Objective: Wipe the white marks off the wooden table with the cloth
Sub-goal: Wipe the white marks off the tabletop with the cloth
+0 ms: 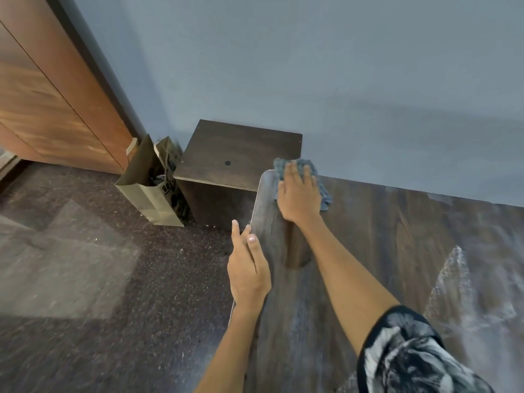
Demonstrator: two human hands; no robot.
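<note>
A dark wooden table (377, 251) fills the right half of the view, against the blue wall. My right hand (297, 194) lies flat on a grey-blue cloth (324, 191) at the table's far left corner, fingers spread and pressing it down. White smeared marks (459, 282) streak the table's right part, and a fainter band of them runs along the wall edge. My left hand (248, 268) rests on the table's left edge, its thumb on top and its fingers straight along the side.
A low dark wooden cabinet (241, 154) stands just beyond the table's corner. Beside it on the speckled dark floor (113, 279) is a brown paper bag (154, 185). A wooden door (56, 95) is at the far left.
</note>
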